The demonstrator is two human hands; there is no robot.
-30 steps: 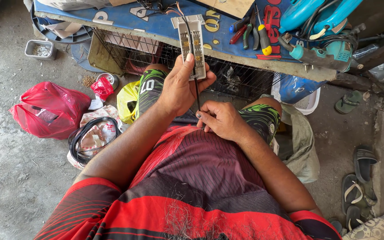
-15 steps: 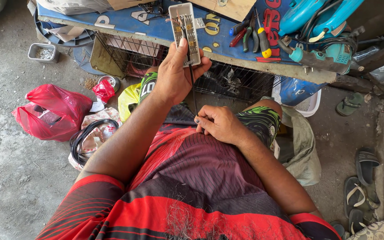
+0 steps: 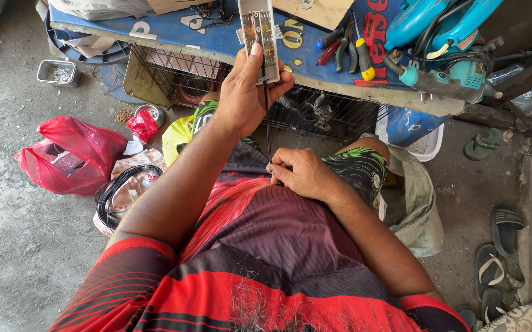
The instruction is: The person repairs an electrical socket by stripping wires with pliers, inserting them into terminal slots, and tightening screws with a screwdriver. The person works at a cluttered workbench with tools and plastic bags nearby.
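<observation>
My left hand (image 3: 244,98) holds up an opened white power strip (image 3: 260,37) with its metal contacts showing, in front of the blue bench. A thin black cable (image 3: 268,117) hangs straight down from the strip's lower end. My right hand (image 3: 303,173) rests over my lap and pinches the lower part of that cable between thumb and fingers. Both arms come out of a red and black striped shirt.
The blue bench (image 3: 210,43) carries screwdrivers and pliers (image 3: 349,49) and teal power tools (image 3: 444,43). A wire cage (image 3: 180,80) sits under it. A red plastic bag (image 3: 72,154) and a coil of black cable (image 3: 121,184) lie at left, sandals (image 3: 500,246) at right.
My left hand has lifted the power strip higher, up over the bench, and the black cable has drawn taut. My right hand has stayed at my lap on the cable.
</observation>
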